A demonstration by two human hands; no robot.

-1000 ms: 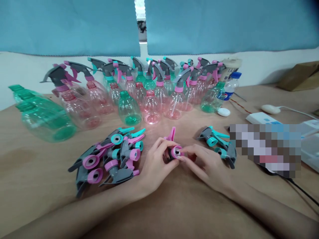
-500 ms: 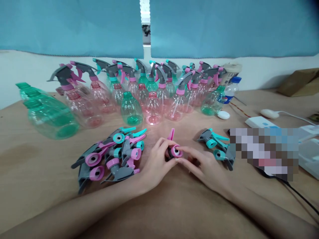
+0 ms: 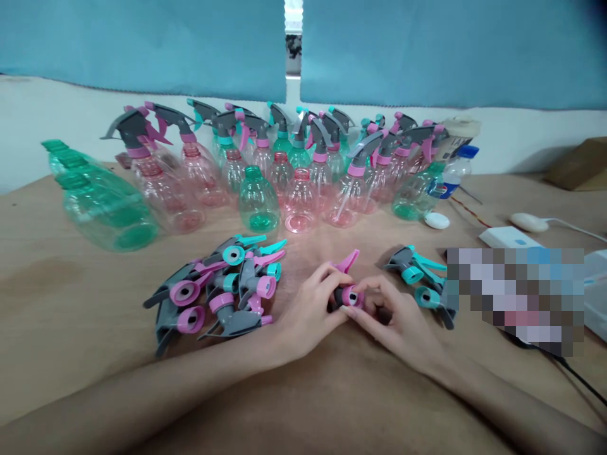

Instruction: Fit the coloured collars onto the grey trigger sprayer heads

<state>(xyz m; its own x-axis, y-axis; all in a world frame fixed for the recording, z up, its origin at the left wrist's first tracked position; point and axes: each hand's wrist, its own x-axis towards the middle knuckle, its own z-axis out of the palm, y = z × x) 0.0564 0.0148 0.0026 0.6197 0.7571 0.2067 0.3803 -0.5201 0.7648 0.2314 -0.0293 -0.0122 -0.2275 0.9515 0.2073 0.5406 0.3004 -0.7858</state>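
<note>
Pink-collared spray head (image 3: pixel 353 296) sits between the two hands at the near middle of the tabletop (image 3: pixel 327 404) — its gray body mostly hidden by the left hand (image 3: pixel 310 309), which grips it. The right hand (image 3: pixel 397 316) pinches its pink rim between thumb and forefinger. Clear bottles (image 3: pixel 258 203) behind overlap, several hard to make out; one pink-tinted bottle (image 3: pixel 351 210) holds a pale tube (image 3: pixel 342 203). Pixelation covers an object (image 3: pixel 516 297) at right — unidentifiable.
</note>
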